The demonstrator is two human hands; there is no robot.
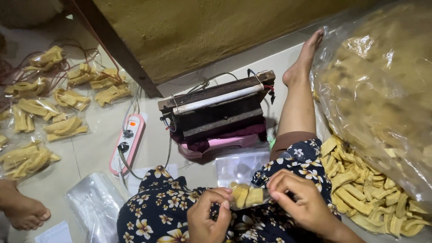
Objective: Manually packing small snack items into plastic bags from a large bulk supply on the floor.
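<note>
Head view: the person sits on the pale tiled floor (90,153), and both hands meet over the lap of the dark floral-print garment (162,207). The left hand (209,216) and the right hand (301,198) each pinch an end of a small clear plastic bag of yellow chip strips (246,196), held just above the lap near the bottom edge of the floor in view. Ahead of the knees stands a dark wooden heat-sealing device with a white bar (220,108), resting on a pink base. Left of it lies a pink-and-white power strip (128,144). Filled clear packets of yellow strips (58,103) lie scattered toward the floor's left edge. A loose heap of yellow strips (364,189) sits at the right, beneath a large clear sack of the same (382,76). Empty clear bags (94,202) lie at the lower left, near another person's bare foot (22,209).
</note>
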